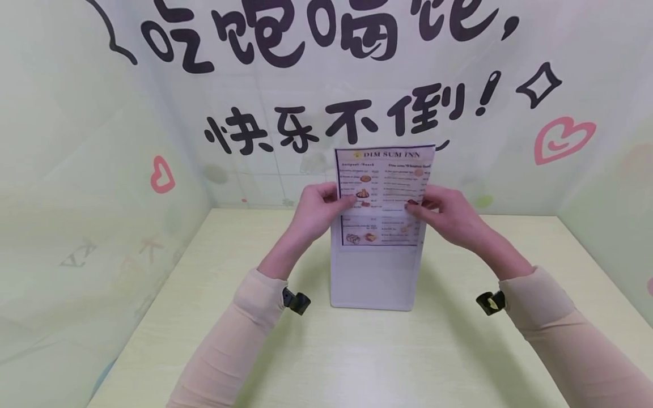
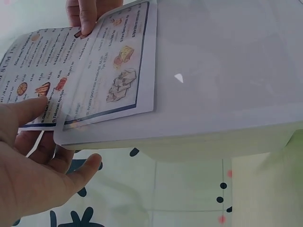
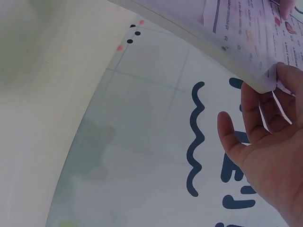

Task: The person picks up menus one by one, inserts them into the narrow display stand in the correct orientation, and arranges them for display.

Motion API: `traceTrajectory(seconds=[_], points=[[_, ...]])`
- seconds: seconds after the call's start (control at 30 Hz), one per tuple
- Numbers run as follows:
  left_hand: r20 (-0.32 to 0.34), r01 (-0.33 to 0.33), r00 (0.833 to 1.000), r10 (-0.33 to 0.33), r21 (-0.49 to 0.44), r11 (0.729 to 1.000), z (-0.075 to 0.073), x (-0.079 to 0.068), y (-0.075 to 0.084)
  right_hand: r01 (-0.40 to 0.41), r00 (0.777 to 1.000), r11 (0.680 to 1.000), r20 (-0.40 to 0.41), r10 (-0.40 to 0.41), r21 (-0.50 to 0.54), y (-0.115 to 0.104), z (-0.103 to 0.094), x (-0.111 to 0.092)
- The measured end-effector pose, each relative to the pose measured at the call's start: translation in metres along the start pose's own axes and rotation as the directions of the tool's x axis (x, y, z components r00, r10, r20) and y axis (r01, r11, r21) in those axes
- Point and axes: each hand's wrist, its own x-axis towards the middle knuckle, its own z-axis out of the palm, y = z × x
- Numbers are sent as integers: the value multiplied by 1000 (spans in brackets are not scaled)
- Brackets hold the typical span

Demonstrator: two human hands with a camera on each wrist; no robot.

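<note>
A printed menu sheet [image 1: 384, 170] headed "DIM SUM INN" stands partly inside a white upright sign holder [image 1: 374, 280], its lower part behind the clear front and its upper part sticking out above. My left hand [image 1: 317, 211] pinches the sheet's left edge, thumb on the printed face and fingers behind. On the opposite edge my right hand [image 1: 454, 218] pinches it the same way. In the left wrist view, the sheet [image 2: 124, 56] slants a little inside the holder [image 2: 213, 71]. The right wrist view shows my right fingers behind the holder's top corner [image 3: 267, 87].
The holder stands on a pale wood-grain table [image 1: 357, 362]. Behind it rises a printed backdrop [image 1: 275, 170] with large dark characters and pink hearts; pale panels [image 1: 76, 187] close off the sides. A dark wrist-camera mount [image 1: 297, 301] sits at each cuff.
</note>
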Motion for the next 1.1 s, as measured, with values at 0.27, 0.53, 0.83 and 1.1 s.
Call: traceTrajectory(seconds=[0.27, 0.53, 0.83, 1.1], points=[[-1, 60, 998, -60, 20, 998, 1, -2, -8, -59, 997, 998, -39, 60, 23, 1, 2, -1], [16, 62, 998, -62, 11, 998, 1, -4, -13, -76, 994, 989, -74, 86, 128, 9, 5, -3], [42, 74, 996, -74, 6, 997, -2, -4, -14, -96, 988, 976, -104, 118, 196, 6, 3, 3], [45, 78, 996, -78, 1, 997, -4, -6, -12, -110, 986, 971, -100, 134, 214, 4, 3, 6]])
